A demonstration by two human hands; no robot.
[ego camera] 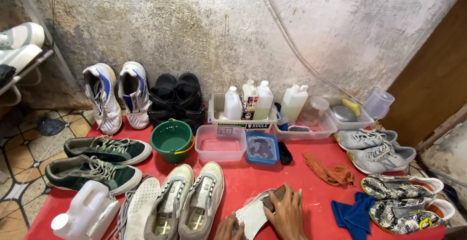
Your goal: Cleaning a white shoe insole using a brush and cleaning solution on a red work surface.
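Note:
At the bottom middle, my right hand [288, 213] lies on a white insole [254, 216] and presses a small brown pad or brush against it. My left hand [228, 228] holds the near end of the same insole down on the red mat [272, 176]; only its fingers show at the frame's edge. Just left of my hands stands a pair of beige sneakers [187, 201] without laces, openings up. An orange rag [331, 171] and a blue cloth [354, 213] lie to the right of my hands.
Against the wall stand white-blue sneakers [116, 96], black sandals [176, 99], a tray of white bottles [253, 102]. Nearer are a green bucket [171, 140], clear tub [220, 142], blue-lidded box [261, 147], green sneakers [97, 159], white jug [86, 213], grey sneakers [374, 147], patterned shoes [408, 201].

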